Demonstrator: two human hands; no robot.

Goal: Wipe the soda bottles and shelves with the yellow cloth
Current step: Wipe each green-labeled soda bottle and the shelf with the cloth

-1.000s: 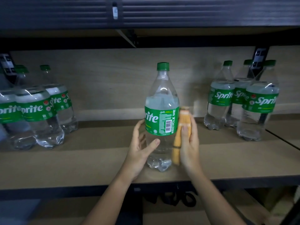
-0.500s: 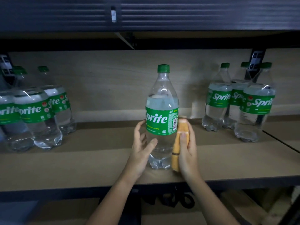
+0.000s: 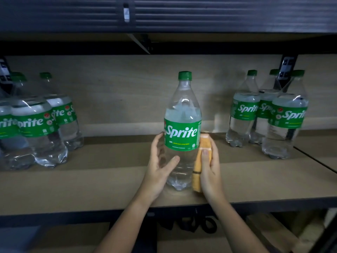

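Right hand holds the yellow cloth flat against the bottle, near the shelf's front edge. Left hand, fingers curled round it, steadies it. Rub top to bottom, turning slowly, without tipping it.

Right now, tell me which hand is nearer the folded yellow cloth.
Right. The right hand holds the yellow cloth; the left hand is across the clear Sprite bottle.
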